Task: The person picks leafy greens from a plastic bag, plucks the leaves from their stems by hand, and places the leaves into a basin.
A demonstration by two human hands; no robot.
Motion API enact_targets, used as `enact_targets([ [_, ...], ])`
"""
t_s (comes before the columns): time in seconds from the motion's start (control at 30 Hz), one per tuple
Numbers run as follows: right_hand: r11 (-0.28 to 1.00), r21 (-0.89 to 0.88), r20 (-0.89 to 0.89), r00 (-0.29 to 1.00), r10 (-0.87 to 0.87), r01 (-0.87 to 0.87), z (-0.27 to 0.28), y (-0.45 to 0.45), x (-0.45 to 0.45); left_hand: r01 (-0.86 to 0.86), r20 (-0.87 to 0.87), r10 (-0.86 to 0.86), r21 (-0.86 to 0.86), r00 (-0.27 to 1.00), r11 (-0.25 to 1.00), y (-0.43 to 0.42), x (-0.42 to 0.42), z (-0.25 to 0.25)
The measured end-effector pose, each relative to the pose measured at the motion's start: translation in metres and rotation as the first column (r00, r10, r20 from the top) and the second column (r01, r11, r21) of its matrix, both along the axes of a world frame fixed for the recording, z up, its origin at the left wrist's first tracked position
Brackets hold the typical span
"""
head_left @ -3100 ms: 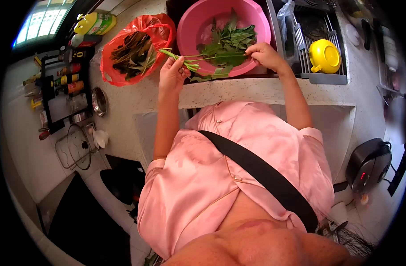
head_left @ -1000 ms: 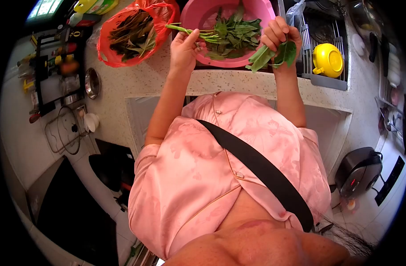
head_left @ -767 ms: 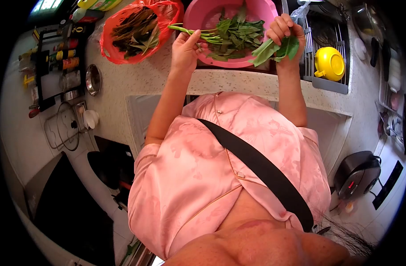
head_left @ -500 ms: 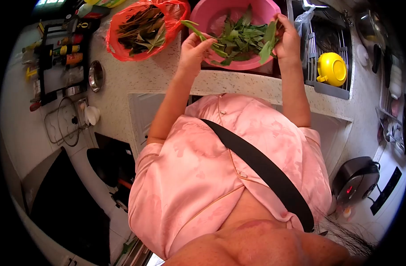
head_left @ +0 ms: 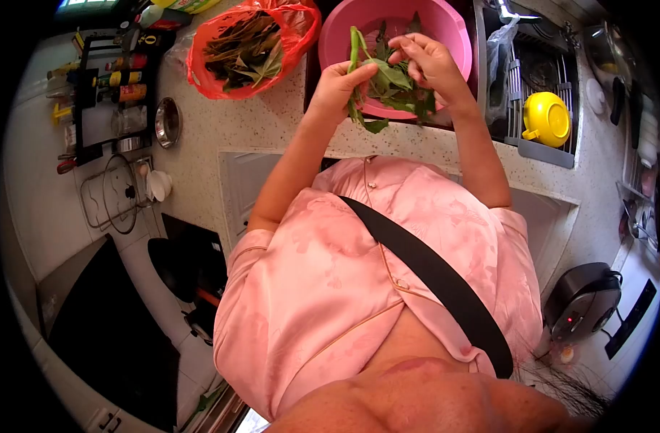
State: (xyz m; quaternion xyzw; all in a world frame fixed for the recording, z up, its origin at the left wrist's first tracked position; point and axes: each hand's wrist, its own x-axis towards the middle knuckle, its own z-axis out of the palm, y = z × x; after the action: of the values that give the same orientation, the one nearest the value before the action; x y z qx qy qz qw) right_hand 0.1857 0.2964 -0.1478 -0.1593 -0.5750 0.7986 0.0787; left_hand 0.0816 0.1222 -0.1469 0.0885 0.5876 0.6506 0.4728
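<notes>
My left hand (head_left: 339, 88) is closed round a small bunch of green stems (head_left: 357, 49), whose leaves hang down in front of the pink basin. Beside it, over the basin, my right hand (head_left: 429, 66) has its fingers drawn together at the leaves; what they pinch, if anything, is too small to make out. The pink basin (head_left: 456, 45) holds loose green leaves (head_left: 398, 81), partly covered by my hands. Left of it a red plastic bag (head_left: 299, 45) gapes open, with darker leafy stalks (head_left: 245, 49) inside.
A yellow bowl (head_left: 547, 119) sits in a drying rack (head_left: 516, 86) right of the basin. On the left are a metal bowl (head_left: 168, 123), a rack of bottles (head_left: 121, 78) and a pan (head_left: 173, 261). A dark cooker (head_left: 584, 299) stands at the right.
My right hand has moved left from the basin's right side towards my left hand. The stems in my left hand have swung from slanting left to nearly upright. The whole view has shifted slightly.
</notes>
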Motion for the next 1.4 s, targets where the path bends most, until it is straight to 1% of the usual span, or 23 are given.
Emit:
enact_targets([
  [0.03,1.000,0.001,-0.001,1.000,0.002,-0.002,-0.006,0.002,0.004,-0.044,0.118,0.041,0.027,0.992,0.999,-0.002,-0.002,0.003],
  [0.07,0.992,-0.079,0.013,0.995,0.101,-0.100,-0.012,0.002,0.009,-0.097,0.120,0.098,-0.010,0.988,0.995,-0.001,-0.001,0.007],
  [0.1,0.968,-0.159,0.019,0.980,0.198,-0.193,-0.015,0.000,0.013,-0.098,0.120,0.099,-0.010,0.988,0.995,-0.001,-0.002,0.006],
  [0.13,0.949,-0.224,0.006,0.973,0.230,-0.223,-0.014,-0.002,0.017,-0.146,0.132,0.144,0.007,0.981,0.989,-0.001,-0.003,0.004],
  [0.17,0.949,-0.223,0.007,0.973,0.229,-0.222,-0.015,-0.003,0.019,-0.194,0.145,0.188,0.024,0.971,0.981,-0.001,-0.005,0.002],
  [0.23,0.953,-0.147,0.031,0.962,0.271,-0.264,-0.019,-0.006,0.022,-0.180,0.150,0.174,0.028,0.973,0.983,-0.002,-0.006,-0.005],
  [0.4,0.967,-0.090,0.057,0.968,0.244,-0.239,-0.018,-0.008,0.022,-0.204,0.132,0.198,0.033,0.971,0.978,-0.003,-0.001,-0.007],
  [0.47,0.990,0.107,0.074,0.994,0.084,-0.092,-0.031,-0.011,0.018,-0.221,0.099,0.217,0.039,0.971,0.974,-0.004,0.001,-0.010],
  [0.5,0.990,0.108,0.073,0.994,0.087,-0.094,-0.033,-0.012,0.014,-0.240,0.066,0.237,0.044,0.969,0.970,-0.004,0.001,-0.011],
  [0.57,0.973,0.185,0.004,0.990,-0.142,0.139,-0.034,-0.016,0.005,-0.243,0.058,0.240,0.060,0.969,0.968,-0.005,0.004,-0.014],
  [0.73,0.959,0.167,-0.032,0.973,-0.227,0.229,-0.033,-0.023,-0.008,-0.304,0.034,0.303,0.138,0.953,0.943,-0.005,0.003,-0.019],
  [0.8,0.895,0.271,-0.056,0.934,-0.353,0.355,-0.043,-0.017,-0.012,-0.443,0.031,0.444,0.155,0.895,0.883,-0.006,0.000,-0.017],
  [0.83,0.895,0.273,-0.054,0.934,-0.353,0.354,-0.046,-0.008,-0.011,-0.444,0.034,0.444,0.155,0.895,0.883,-0.010,-0.003,-0.016],
  [0.9,0.752,0.339,-0.106,0.817,-0.567,0.566,-0.049,0.023,0.004,-0.418,0.046,0.418,0.191,0.907,0.888,-0.019,-0.012,-0.015],
  [0.97,0.530,0.628,-0.142,0.754,-0.641,0.569,-0.051,0.061,0.030,-0.364,0.005,0.367,0.155,0.930,0.919,-0.021,-0.011,-0.009],
  [1.03,0.235,0.771,-0.270,0.638,-0.721,0.592,-0.068,0.098,0.054,-0.322,-0.011,0.327,0.151,0.945,0.935,-0.021,-0.009,-0.013],
  [1.1,0.348,0.688,-0.106,0.563,-0.820,0.637,-0.104,0.136,0.075,-0.299,-0.019,0.303,0.123,0.953,0.946,-0.014,-0.007,-0.021],
  [1.17,0.418,0.696,0.073,0.523,-0.849,0.583,-0.117,0.147,0.091,-0.281,-0.032,0.284,0.088,0.958,0.956,-0.008,-0.004,-0.023],
  [1.2,0.437,0.771,0.139,0.548,-0.825,0.463,-0.125,0.153,0.099,-0.251,-0.075,0.256,0.068,0.964,0.966,-0.003,-0.002,-0.022],
  [1.27,0.431,0.759,0.142,0.523,-0.841,0.488,-0.141,0.156,0.110,-0.183,-0.176,0.184,0.018,0.967,0.983,0.006,-0.002,-0.026],
  [1.3,0.428,0.745,0.147,0.501,-0.853,0.511,-0.141,0.154,0.108,-0.188,-0.184,0.188,0.015,0.965,0.982,0.009,-0.006,-0.030],
  [1.37,0.338,0.815,0.058,0.513,-0.856,0.471,-0.138,0.152,0.110,-0.018,-0.291,-0.029,-0.159,0.956,0.987,0.010,-0.016,-0.038],
  [1.4,0.307,0.831,0.039,0.501,-0.865,0.464,-0.134,0.148,0.107,-0.017,-0.354,-0.050,-0.183,0.934,0.983,0.015,-0.016,-0.036],
])
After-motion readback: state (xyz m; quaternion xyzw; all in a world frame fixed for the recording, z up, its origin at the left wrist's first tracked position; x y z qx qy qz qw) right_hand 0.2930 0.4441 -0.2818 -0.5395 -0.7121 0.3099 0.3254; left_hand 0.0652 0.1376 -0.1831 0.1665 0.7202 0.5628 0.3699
